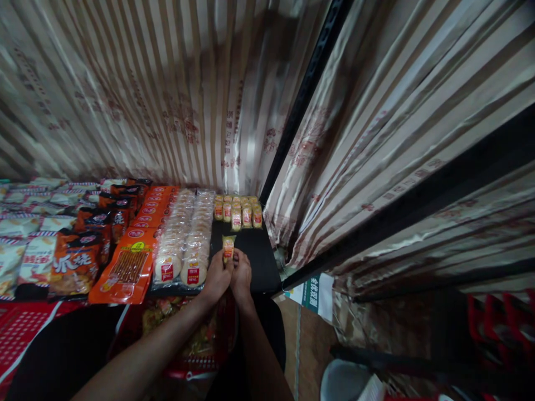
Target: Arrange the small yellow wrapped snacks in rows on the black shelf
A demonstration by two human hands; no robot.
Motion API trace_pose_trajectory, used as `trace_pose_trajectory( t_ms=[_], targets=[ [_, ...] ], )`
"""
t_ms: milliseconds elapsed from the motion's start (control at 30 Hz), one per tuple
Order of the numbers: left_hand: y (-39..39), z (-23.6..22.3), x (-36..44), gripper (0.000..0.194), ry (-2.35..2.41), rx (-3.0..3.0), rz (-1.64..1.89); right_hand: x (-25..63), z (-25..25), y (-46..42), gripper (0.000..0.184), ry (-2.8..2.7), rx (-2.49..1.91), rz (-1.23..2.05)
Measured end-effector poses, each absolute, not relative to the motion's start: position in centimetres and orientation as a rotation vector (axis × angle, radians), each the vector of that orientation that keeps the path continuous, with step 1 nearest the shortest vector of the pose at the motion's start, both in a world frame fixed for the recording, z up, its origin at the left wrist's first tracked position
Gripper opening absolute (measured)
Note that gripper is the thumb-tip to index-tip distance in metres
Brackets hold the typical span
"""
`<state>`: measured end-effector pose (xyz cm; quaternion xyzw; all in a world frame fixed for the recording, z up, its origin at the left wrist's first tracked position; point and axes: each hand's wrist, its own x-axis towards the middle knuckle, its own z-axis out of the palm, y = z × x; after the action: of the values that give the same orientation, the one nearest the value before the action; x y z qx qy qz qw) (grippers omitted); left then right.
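Small yellow packet point(228, 245) held upright between your two hands, above the right part of the black shelf point(259, 253).
Your left hand point(218, 277) and right hand point(241, 273) meet at its lower end, fingers curled nearly closed, pinching it, perhaps to keep the red label readable. Matching packets point(246, 214) stand far right in close rows, probably grouped by kind.

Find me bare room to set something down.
The black shelf is bare right of the right hand, in front of the small packets, and, more narrowly, between the wrapped discs and held packet. Farther left, orange bags crowd it.
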<state>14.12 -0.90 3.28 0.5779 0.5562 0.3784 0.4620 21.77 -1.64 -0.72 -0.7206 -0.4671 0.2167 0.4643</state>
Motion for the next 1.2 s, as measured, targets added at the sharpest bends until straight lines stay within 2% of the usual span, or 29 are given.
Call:
trace_pose_trajectory(
  t_ms=[400,733,900,1200],
  targets=[
    [1.9,5.2,15.5,0.035,1.514,1.417,0.879,22.6,0.3,2.5,0.026,-1.139,-1.717,0.661],
    [4.2,5.2,15.9,0.044,1.508,1.342,0.89,23.1,1.5,4.9,0.029,-1.298,-1.897,0.434],
    [5.1,5.0,16.3,0.046,1.515,1.359,0.898,23.0,1.9,5.7,0.03,-1.362,-1.932,0.445],
    [5.7,5.9,16.6,0.029,1.429,1.38,0.987,22.9,1.5,6.6,0.032,-1.387,-1.919,0.402]
  ],
)
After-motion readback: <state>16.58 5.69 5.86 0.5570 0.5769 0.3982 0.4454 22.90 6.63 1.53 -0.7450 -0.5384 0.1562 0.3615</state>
